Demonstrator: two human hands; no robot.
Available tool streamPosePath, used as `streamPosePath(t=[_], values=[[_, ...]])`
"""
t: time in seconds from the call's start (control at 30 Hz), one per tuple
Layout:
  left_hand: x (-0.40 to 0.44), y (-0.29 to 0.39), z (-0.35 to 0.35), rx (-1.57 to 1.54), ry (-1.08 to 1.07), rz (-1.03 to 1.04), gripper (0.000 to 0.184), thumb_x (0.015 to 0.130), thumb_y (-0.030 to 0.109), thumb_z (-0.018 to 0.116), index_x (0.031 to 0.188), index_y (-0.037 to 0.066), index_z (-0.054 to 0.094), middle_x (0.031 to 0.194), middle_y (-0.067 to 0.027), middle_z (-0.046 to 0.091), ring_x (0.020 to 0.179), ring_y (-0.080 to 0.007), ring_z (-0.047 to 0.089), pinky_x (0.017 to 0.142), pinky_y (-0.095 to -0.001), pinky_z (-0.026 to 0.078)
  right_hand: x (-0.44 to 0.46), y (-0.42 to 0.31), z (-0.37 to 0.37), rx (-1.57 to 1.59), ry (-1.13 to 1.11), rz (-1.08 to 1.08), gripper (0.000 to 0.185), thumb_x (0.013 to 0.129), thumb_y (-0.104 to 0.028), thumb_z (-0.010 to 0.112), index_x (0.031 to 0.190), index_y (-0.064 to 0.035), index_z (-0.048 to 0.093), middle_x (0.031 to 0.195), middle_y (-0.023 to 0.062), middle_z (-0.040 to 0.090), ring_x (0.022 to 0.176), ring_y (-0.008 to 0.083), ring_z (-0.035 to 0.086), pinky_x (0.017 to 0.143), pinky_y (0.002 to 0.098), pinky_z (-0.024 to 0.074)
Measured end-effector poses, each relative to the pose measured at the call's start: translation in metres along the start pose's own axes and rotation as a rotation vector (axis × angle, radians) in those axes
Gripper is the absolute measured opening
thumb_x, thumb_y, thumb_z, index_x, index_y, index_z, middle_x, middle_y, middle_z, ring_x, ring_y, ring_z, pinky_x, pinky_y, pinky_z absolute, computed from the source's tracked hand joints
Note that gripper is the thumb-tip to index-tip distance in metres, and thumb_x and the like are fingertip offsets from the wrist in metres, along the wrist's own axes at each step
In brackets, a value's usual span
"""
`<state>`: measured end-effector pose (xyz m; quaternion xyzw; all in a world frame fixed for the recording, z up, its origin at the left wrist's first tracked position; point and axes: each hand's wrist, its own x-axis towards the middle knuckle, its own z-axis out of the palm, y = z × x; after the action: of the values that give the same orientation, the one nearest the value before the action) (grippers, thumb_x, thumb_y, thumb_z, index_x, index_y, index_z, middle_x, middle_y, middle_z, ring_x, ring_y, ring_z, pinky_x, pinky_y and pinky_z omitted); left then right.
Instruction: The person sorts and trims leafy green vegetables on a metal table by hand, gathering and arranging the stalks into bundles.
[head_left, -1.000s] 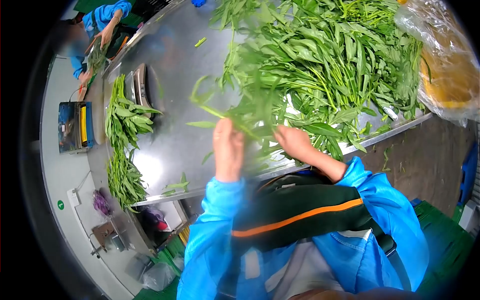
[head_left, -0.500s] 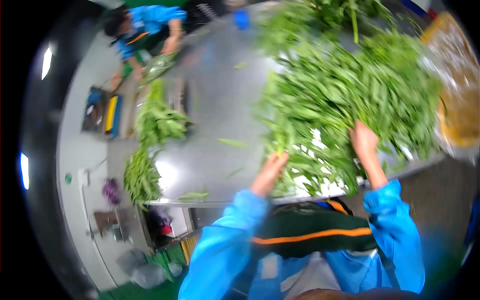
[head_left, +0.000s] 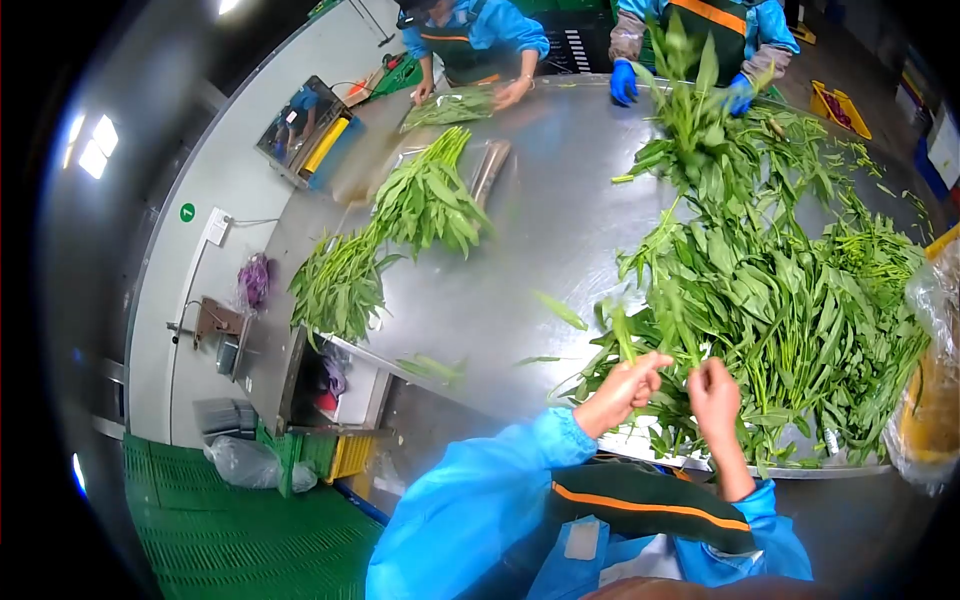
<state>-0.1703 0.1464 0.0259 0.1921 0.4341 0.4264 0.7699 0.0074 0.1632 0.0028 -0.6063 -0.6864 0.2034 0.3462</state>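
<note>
A large heap of long-stemmed leafy greens, looking like water spinach (head_left: 770, 310), covers the right part of the metal table (head_left: 520, 270). At the heap's near edge my left hand (head_left: 628, 388) is closed around a few stems, their upper part blurred. Close beside it, my right hand (head_left: 713, 398) pinches a water spinach stem just above the pile. The two hands are slightly apart. Loose leaves (head_left: 560, 310) lie left of the heap.
Bunched greens (head_left: 340, 285) rest at the table's left edge, with another bunch (head_left: 430, 195) behind. Two co-workers stand across the table; one wears blue gloves (head_left: 623, 82), the other handles a bag of greens (head_left: 450, 107). A plastic-covered yellow crate (head_left: 930, 400) stands at right.
The view has swung, bringing the second co-worker into sight. My hands have come closer together; the right has left the pile's middle and now holds a stem near the left hand.
</note>
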Motion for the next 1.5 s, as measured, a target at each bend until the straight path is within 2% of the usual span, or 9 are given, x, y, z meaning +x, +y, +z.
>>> streamPosePath(t=[0.23, 0.63, 0.77, 0.9, 1.0, 1.13, 1.17, 1.27, 1.5], values=[[0.008, -0.011, -0.008, 0.045, 0.192, 0.044, 0.02, 0.09, 0.027, 0.058, 0.086, 0.008, 0.063, 0.059, 0.0075, 0.04, 0.046, -0.0033, 0.029, 0.041, -0.0201, 0.022, -0.013, -0.035, 0.013, -0.068, -0.17, -0.216, 0.021, 0.08, -0.025, 0.065, 0.08, -0.0062, 0.055, 0.067, 0.0122, 0.057, 0.06, 0.0313, 0.059, 0.052, 0.0406, 0.0452], [0.017, 0.044, -0.048, -0.077, 0.174, 0.136, 0.025, 0.097, 0.032, 0.049, 0.095, 0.008, 0.053, 0.071, 0.0038, 0.038, 0.054, -0.0052, 0.031, 0.047, -0.021, 0.027, -0.051, 0.0, 0.001, 0.197, -0.392, 0.011, 0.028, 0.09, -0.027, 0.055, 0.074, -0.0038, 0.054, 0.067, 0.0154, 0.056, 0.062, 0.035, 0.055, 0.055, 0.042, 0.0425], [0.018, 0.016, -0.026, 0.09, 0.006, 0.042, 0.033, 0.097, 0.032, 0.05, 0.115, 0.004, 0.054, 0.083, 0.003, 0.046, 0.062, -0.0058, 0.035, 0.055, -0.0205, 0.032, -0.017, -0.003, 0.002, 0.458, -0.468, 0.298, 0.036, 0.093, -0.035, 0.05, 0.085, -0.0019, 0.064, 0.074, 0.0137, 0.063, 0.065, 0.0236, 0.06, 0.061, 0.0354, 0.0473], [0.019, 0.001, -0.01, 0.341, 0.012, -0.022, 0.034, 0.097, 0.032, 0.05, 0.117, 0.005, 0.055, 0.078, 0.0068, 0.046, 0.063, -0.0044, 0.036, 0.056, -0.0202, 0.031, -0.01, 0.0, 0.03, 0.925, -0.452, 0.403, 0.028, 0.094, -0.027, 0.054, 0.077, -0.0056, 0.059, 0.065, -0.0074, 0.048, 0.056, 0.0053, 0.038, 0.05, 0.0232, 0.0306], [0.021, -0.006, -0.021, 0.209, -0.007, 0.005, 0.028, 0.096, 0.032, 0.051, 0.108, 0.008, 0.058, 0.075, 0.0069, 0.046, 0.063, -0.0044, 0.038, 0.057, -0.02, 0.032, -0.007, 0.0, 0.03, 1.026, -0.367, 0.676, 0.024, 0.094, -0.026, 0.054, 0.078, -0.0084, 0.059, 0.066, -0.0068, 0.05, 0.053, 0.0033, 0.037, 0.048, 0.0213, 0.0286], [0.028, 0.013, -0.04, -0.167, 0.19, 0.172, 0.022, 0.096, 0.033, 0.05, 0.094, 0.012, 0.056, 0.079, 0.0032, 0.05, 0.068, -0.0082, 0.044, 0.062, -0.024, 0.037, -0.02, 0.016, 0.02, 0.87, -0.158, 0.539, 0.022, 0.094, -0.025, 0.053, 0.082, -0.007, 0.058, 0.062, -0.0052, 0.048, 0.052, 0.0038, 0.037, 0.046, 0.0213, 0.0302], [0.032, 0.02, -0.056, -0.215, 0.123, 0.224, 0.022, 0.097, 0.032, 0.049, 0.091, 0.012, 0.054, 0.084, 0.0006, 0.052, 0.074, -0.0111, 0.047, 0.068, -0.0272, 0.039, -0.025, 0.027, 0.024, 0.554, -0.119, 0.271, 0.023, 0.092, -0.03, 0.055, 0.088, -0.0071, 0.058, 0.063, 0.001, 0.054, 0.054, 0.015, 0.051, 0.049, 0.0306, 0.041], [0.027, 0.037, -0.024, -0.31, 0.278, 0.277, 0.023, 0.098, 0.032, 0.047, 0.086, 0.013, 0.051, 0.092, -0.0032, 0.055, 0.08, -0.015, 0.051, 0.077, -0.0346, 0.042, -0.04, 0.023, 0.013, -0.128, -0.653, -0.094, 0.028, 0.087, -0.036, 0.059, 0.091, -0.0079, 0.059, 0.071, 0.0097, 0.061, 0.068, 0.0294, 0.062, 0.059, 0.0421, 0.0478], [0.028, -0.03, -0.048, -0.349, -0.027, -0.146, 0.018, 0.093, 0.021, 0.056, 0.109, 0.014, 0.052, 0.076, 0.0025, 0.046, 0.066, -0.0091, 0.045, 0.065, -0.0262, 0.044, -0.004, 0.068, -0.058, -0.333, -0.023, 0.182, 0.024, 0.081, -0.027, 0.064, 0.091, -0.0057, 0.06, 0.082, 0.015, 0.063, 0.073, 0.0348, 0.061, 0.061, 0.0429, 0.05]])
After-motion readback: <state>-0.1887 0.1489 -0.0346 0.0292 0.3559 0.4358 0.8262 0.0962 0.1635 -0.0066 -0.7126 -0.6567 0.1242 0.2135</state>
